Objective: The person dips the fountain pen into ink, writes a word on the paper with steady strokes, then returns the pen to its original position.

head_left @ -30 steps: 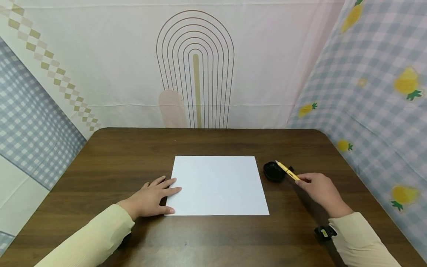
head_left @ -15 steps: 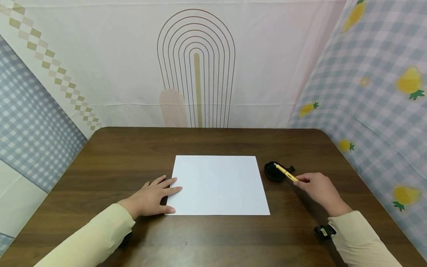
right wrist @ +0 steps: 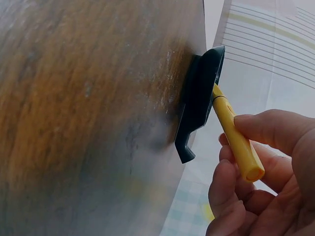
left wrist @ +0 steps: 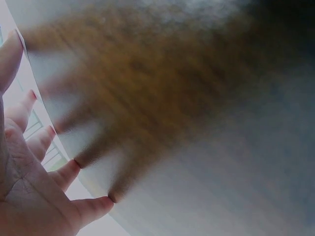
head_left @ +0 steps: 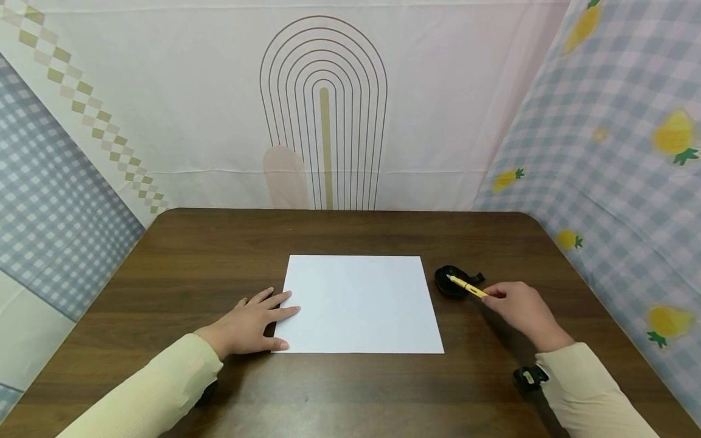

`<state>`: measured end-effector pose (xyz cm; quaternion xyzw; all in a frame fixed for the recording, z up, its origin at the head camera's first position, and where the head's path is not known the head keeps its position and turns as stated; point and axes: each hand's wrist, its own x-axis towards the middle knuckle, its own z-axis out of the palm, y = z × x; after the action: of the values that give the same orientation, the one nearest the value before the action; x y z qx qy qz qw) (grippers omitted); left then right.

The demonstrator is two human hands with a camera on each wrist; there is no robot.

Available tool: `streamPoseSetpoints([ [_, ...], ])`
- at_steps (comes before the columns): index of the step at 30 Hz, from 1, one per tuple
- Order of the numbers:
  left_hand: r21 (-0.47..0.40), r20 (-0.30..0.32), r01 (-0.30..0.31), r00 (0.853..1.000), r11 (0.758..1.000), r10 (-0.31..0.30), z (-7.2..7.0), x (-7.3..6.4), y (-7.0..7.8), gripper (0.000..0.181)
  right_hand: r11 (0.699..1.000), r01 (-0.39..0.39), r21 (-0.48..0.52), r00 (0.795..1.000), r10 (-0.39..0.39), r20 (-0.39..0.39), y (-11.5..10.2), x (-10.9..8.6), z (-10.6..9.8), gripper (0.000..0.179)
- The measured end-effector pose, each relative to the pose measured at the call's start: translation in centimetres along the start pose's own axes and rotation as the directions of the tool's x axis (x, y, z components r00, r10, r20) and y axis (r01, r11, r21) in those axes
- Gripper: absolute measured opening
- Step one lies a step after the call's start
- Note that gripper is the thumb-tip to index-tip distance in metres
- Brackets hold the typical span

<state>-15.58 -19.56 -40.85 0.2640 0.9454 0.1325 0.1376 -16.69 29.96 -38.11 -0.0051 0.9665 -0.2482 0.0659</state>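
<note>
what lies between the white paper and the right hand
The black dish and the yellow pen-shaped tool held in the right hand, as the head view shows.

The left hand [head_left: 246,326] lies splayed while the right hand [head_left: 521,310] pinches.

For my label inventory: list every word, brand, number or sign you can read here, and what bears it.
No text can be read.
White paper sheet: no visible writing.
Yellow pen, black dish: no legible marking.
Black right-wrist device: pale mark, too small to read.
</note>
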Motion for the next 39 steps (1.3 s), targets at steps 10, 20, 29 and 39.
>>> streamPoseSetpoints([
  [10,-0.003,-0.003,-0.005,1.000,1.000,0.005,-0.12,-0.06,0.12,0.070,1.000,0.007,-0.001,1.000,-0.007,-0.009,-0.15,0.14,-0.14,0.029],
  [20,-0.001,0.006,0.009,1.000,1.000,-0.009,-0.07,-0.10,0.02,0.071,0.999,-0.006,0.044,1.000,0.007,-0.017,-0.09,0.64,-0.12,0.031],
  [29,0.001,0.007,0.016,1.000,1.000,-0.016,0.07,0.01,-0.09,0.071,0.995,-0.028,0.091,0.999,0.030,-0.024,-0.09,0.74,0.37,0.035],
  [39,-0.001,0.010,0.015,1.000,1.000,-0.015,0.05,0.02,-0.09,0.071,0.991,-0.042,0.127,0.999,0.045,-0.023,-0.26,0.81,0.58,0.037],
])
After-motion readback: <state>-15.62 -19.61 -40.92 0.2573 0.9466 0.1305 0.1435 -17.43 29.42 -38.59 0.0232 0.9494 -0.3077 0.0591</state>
